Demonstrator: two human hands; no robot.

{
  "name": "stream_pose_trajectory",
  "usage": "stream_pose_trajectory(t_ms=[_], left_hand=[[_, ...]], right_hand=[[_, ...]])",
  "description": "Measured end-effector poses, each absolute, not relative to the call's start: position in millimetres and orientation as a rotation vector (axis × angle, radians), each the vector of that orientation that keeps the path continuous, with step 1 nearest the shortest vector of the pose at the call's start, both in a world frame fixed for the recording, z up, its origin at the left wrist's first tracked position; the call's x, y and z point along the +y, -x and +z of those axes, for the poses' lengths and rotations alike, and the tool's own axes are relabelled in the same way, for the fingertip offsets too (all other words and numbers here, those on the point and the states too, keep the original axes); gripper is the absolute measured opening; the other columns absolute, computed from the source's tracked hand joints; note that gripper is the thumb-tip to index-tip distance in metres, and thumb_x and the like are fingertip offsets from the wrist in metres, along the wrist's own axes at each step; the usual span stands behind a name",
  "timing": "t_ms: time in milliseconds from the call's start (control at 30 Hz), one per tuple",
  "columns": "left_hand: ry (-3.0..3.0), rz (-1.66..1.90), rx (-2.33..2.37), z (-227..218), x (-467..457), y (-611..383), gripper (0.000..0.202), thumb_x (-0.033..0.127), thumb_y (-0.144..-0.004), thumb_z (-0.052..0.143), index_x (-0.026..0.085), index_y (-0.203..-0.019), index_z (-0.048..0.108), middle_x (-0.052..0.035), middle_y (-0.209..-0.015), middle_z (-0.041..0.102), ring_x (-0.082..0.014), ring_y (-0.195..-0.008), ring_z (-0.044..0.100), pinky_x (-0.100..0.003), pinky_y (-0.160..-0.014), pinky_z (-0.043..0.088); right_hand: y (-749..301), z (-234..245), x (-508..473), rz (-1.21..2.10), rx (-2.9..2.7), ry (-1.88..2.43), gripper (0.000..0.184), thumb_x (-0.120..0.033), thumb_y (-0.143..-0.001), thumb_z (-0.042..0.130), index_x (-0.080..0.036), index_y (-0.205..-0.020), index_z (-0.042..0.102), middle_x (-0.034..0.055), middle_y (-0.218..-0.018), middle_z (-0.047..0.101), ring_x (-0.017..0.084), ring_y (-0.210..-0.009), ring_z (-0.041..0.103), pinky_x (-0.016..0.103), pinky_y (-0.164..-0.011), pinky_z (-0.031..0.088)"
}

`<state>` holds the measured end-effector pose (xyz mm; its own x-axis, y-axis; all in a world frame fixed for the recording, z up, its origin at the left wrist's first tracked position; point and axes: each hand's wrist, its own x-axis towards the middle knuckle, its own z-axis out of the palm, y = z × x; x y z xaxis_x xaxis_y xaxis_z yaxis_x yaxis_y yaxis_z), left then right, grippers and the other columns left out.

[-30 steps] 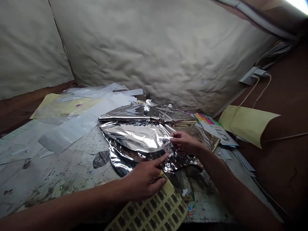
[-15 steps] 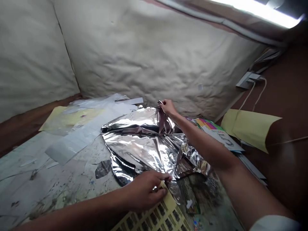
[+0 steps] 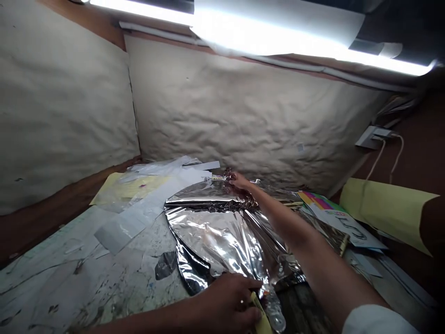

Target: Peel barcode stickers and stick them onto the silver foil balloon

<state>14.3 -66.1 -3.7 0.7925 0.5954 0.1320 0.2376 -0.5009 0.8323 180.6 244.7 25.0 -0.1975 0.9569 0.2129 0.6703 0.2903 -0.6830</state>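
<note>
Right, I'm in a cramped craft workroom here: a scuffed, paint-flecked worktop [image 3: 69,273] strewn with paper offcuts [image 3: 139,190], a silver foil sheet [image 3: 222,236] spread across it, coloured card [image 3: 333,218] at the side. Quilted beige padding [image 3: 243,120] lines the wall, a bright strip light [image 3: 278,32] glares overhead, and a wall socket [image 3: 368,137] trails white cords [image 3: 380,157].

A head-worn camera looks forward and down across the counter [image 3: 86,273] from close above it, facing a padded wall [image 3: 243,116] in the far corner. The left hand [image 3: 225,306] sits at the frame's bottom edge, the right hand [image 3: 239,181] reaches ahead across the foil [image 3: 222,232], and a strip light [image 3: 278,28] tops the frame.
</note>
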Motion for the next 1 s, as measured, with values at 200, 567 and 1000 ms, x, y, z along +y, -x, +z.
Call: stream_pose_trajectory(t_ms=[200,567,1000], left_hand=[[-1.840,0.630,0.653,5.0,-59.1,-11.4,0.033,0.033,-0.090,0.052,0.016,-0.061,0.056,-0.0034,-0.086,0.070,-0.0160,-0.073,0.063,-0.024,-0.065,0.045],[-1.318,0.774,0.715,7.8,-42.7,-11.0,0.037,0.048,-0.089,0.058,0.012,-0.094,0.063,-0.0067,-0.083,0.069,-0.0214,-0.072,0.067,-0.030,-0.061,0.052],[-1.631,0.849,0.827,-5.2,-43.8,-18.6,0.020,0.032,-0.091,0.056,0.015,-0.082,0.062,-0.0006,-0.075,0.061,-0.0141,-0.068,0.055,-0.023,-0.059,0.041]], right_hand=[[-220.0,54.7,173.0,0.648,-1.992,1.345,0.030,-0.032,-0.082,0.067,-0.013,-0.106,0.068,0.0108,-0.107,0.070,0.025,-0.101,0.063,0.038,-0.091,0.047],[-252.4,31.2,-38.0,1.548,-1.644,1.103,0.056,-0.040,-0.070,0.081,-0.019,-0.118,0.063,0.0062,-0.098,0.069,0.018,-0.084,0.065,0.028,-0.073,0.050],[-207.2,20.2,-57.3,0.376,-2.014,1.193,0.011,-0.023,-0.085,0.066,-0.025,-0.095,0.071,0.0060,-0.094,0.070,0.023,-0.091,0.064,0.037,-0.078,0.050]])
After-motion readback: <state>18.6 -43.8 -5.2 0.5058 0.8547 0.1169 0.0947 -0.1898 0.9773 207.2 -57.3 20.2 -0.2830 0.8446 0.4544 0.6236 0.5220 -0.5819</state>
